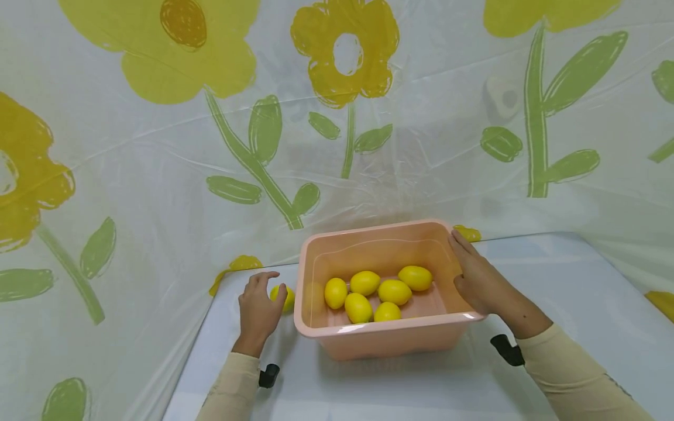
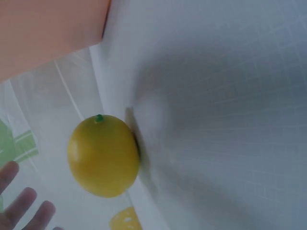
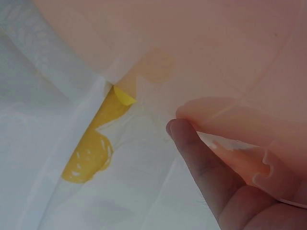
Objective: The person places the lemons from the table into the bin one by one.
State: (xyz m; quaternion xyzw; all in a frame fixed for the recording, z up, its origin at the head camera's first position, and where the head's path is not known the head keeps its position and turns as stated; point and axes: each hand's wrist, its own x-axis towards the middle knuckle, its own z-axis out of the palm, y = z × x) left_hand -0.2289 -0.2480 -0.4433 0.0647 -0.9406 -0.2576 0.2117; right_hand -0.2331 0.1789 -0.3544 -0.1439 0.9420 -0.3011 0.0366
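Observation:
A yellow lemon (image 2: 104,155) with a green stem nub rests on the white table, left of a peach plastic basin (image 1: 389,342). My left hand (image 1: 261,304) is beside this lemon, fingers spread and loosely bent; in the left wrist view its fingertips show at the lower left, apart from the lemon. With my right hand (image 1: 481,283) I hold the basin's right rim, the thumb over the inner side. In the right wrist view, fingers (image 3: 201,160) lie along the outer wall. Several lemons (image 1: 394,292) lie on the basin's floor.
A white sheet (image 1: 411,152) printed with large yellow flowers hangs behind the table and along its sides. The white tabletop (image 1: 568,304) extends to the right of the basin. Black wrist straps (image 1: 507,349) show below both hands.

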